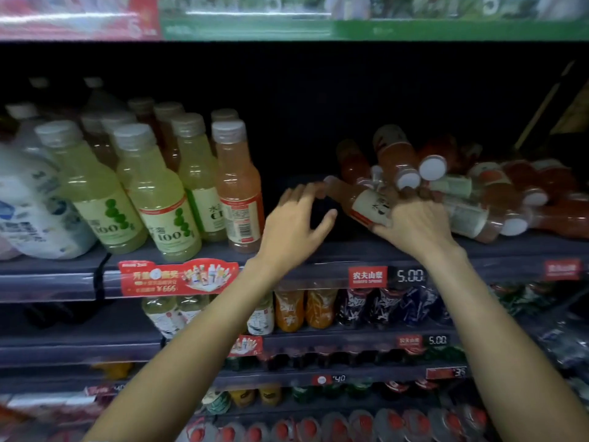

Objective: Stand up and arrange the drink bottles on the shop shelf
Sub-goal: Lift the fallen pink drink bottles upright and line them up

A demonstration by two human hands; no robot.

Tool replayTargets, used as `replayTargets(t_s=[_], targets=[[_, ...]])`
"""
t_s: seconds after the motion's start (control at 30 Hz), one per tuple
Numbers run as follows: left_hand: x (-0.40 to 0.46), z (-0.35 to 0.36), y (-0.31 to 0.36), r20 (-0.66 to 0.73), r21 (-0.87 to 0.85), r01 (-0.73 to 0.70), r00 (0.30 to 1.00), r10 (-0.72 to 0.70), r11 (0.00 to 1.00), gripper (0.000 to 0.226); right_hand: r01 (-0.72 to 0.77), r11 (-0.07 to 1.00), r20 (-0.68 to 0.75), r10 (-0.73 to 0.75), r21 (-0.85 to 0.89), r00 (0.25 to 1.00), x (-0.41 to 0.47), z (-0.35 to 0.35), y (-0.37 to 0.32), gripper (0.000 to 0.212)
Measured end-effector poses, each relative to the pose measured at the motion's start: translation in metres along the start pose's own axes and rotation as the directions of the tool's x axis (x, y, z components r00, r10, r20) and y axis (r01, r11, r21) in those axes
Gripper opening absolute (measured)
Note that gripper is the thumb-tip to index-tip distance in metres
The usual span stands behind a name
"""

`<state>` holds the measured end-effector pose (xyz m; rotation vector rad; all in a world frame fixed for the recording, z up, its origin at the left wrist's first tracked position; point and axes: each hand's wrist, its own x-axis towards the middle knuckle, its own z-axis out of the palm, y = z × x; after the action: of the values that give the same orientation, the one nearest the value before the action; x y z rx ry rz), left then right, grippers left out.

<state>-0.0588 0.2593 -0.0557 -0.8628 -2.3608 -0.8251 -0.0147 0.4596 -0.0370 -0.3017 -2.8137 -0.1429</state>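
- Right hand grip is closed on a lying orange bottle; fingers wrap its labelled middle, neck pointing left toward the gap.
- Left hand grip is open, fingers spread, holding nothing; fingertips near the bottle's cap end, contact unclear from blur.
- Bottle sits at the left edge of a pile of fallen bottles, on the right part of the shelf.
- Standing bottles, green and one orange, fill the left part; dark gap between them and the pile.
- Handling, as a guess: full plastic bottle, moderately heavy, stiff walls with slight give, smooth label likely a bit slippery. Round body will roll if released lying down.
- Best hold: around the middle at the label to lift, other hand steadying the neck to tip it upright.
- Risk: pulling this one may let neighbours in the pile roll forward off the shelf edge.
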Motion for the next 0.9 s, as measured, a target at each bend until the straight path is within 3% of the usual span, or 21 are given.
replayTargets(t_s=[0.1,0.17,0.27,0.4,0.5,0.6,0.67,0.77,0.9], targets=[[0.017,0.031,0.004,0.219,-0.119,0.228,0.955,-0.198,0.966,0.044,0.002,1.0,0.046,-0.002,-0.001,0.999,-0.004,0.005,0.005,0.073],[0.024,0.042,0.007,0.291,-0.182,0.364,0.907,-0.304,0.914,0.042,0.014,0.999,-0.01,-0.013,0.04,1.0,-0.009,0.007,0.008,0.065],[0.027,0.045,0.016,0.341,-0.221,0.446,0.869,-0.36,0.867,0.049,-0.018,0.989,-0.078,0.03,0.148,0.997,-0.015,0.012,0.009,0.047],[0.03,0.039,0.033,0.286,-0.416,0.449,0.89,-0.355,0.791,0.071,-0.017,0.865,-0.188,0.128,0.502,0.974,-0.017,0.02,0.002,0.066],[0.032,0.037,0.041,0.149,-0.589,0.388,0.915,-0.376,0.709,0.083,0.038,0.624,-0.157,0.136,0.781,0.978,-0.012,0.023,-0.007,0.077],[0.034,0.035,0.039,0.022,-0.665,0.296,0.925,-0.379,0.686,0.089,0.105,0.44,-0.125,0.017,0.892,0.992,-0.004,0.027,-0.02,0.08],[0.031,0.028,0.031,-0.049,-0.626,0.234,0.94,-0.337,0.744,0.088,0.126,0.366,-0.097,-0.097,0.922,0.991,0.003,0.028,-0.023,0.079],[0.024,0.019,0.009,-0.05,-0.511,0.164,0.974,-0.219,0.844,0.086,0.124,0.321,-0.046,-0.238,0.939,0.97,0.016,0.031,-0.026,0.077],[0.015,0.013,-0.001,-0.023,-0.384,0.184,0.978,-0.209,0.905,0.086,0.123,0.269,-0.031,-0.324,0.955,0.945,0.029,0.031,-0.042,0.075]])
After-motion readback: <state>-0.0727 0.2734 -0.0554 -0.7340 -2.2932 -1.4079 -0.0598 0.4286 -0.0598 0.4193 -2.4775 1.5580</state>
